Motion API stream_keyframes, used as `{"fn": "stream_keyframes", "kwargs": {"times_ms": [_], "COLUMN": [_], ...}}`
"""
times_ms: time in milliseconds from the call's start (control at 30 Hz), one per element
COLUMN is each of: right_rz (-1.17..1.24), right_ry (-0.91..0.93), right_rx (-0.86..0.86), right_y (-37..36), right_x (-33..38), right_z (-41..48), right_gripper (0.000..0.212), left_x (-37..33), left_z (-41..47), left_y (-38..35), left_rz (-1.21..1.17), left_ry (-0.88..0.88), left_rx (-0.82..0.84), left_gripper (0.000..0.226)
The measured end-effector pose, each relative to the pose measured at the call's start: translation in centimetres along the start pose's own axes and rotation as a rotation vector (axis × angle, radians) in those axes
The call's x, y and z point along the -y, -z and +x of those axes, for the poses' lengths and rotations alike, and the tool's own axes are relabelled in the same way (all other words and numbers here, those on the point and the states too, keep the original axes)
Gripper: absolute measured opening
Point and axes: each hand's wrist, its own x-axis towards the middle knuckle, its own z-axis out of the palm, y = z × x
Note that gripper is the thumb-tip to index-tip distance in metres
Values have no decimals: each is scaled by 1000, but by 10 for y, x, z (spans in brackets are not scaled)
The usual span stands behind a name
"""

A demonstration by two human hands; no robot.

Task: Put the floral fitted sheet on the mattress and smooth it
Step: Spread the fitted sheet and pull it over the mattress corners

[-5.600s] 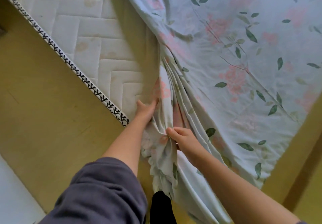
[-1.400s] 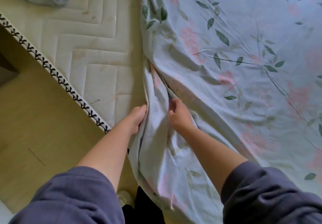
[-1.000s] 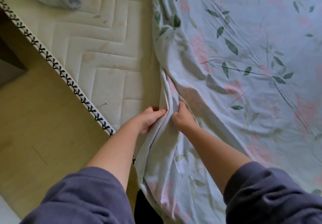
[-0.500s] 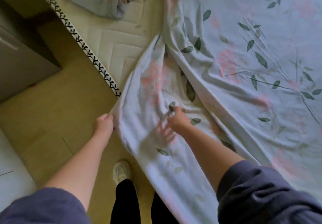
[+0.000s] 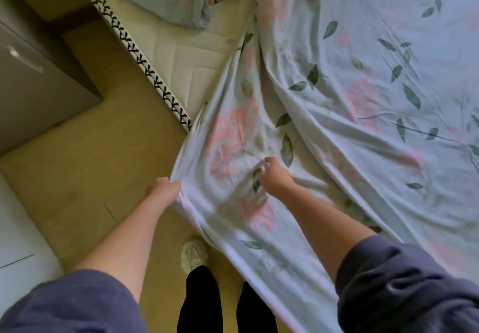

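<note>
1. The floral fitted sheet (image 5: 350, 125), pale blue with pink blooms and green leaves, lies wrinkled over most of the mattress. Its near corner hangs off the mattress edge toward the floor, in front of the person's legs.
2. The mattress (image 5: 186, 58) shows a bare quilted cream patch at its left corner, edged by a black-and-white patterned trim (image 5: 145, 63).
3. The yellowish floor (image 5: 90, 151) runs along the left side of the mattress.
4. A grey cabinet (image 5: 31, 78) stands on the floor at the far left, well apart from the sheet.
5. A bunched pale cloth (image 5: 176, 1) lies on the bare mattress near the top edge.
6. The left hand (image 5: 163, 190) grips the sheet's left edge, fingers curled round the fabric, held out over the floor.
7. The right hand (image 5: 274, 174) pinches a fold on the sheet's upper face, fingers curled tight; the cloth stretches between the two hands.
8. A light shoe (image 5: 193, 255) stands on the floor just beside the hanging sheet.
</note>
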Motion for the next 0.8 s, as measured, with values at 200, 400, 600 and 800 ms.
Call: {"fn": "stream_keyframes", "kwargs": {"times_ms": [200,400,600,800], "right_rz": [61,106,108,125], "right_ry": [-2,1,73,125], "right_rx": [28,16,6,-7], "right_y": [8,30,78,130], "right_x": [34,53,91,147], "right_z": [1,21,57,66], "right_gripper": [59,50,50,53], "left_x": [-52,-103,-172,-237], "left_z": [-10,-3,17,-2], "left_y": [18,25,59,111], "left_rz": [-229,-40,79,91], "left_ry": [-223,-347,-371,-474], "left_rx": [207,191,-4,3], "left_gripper": [8,10,17,16]}}
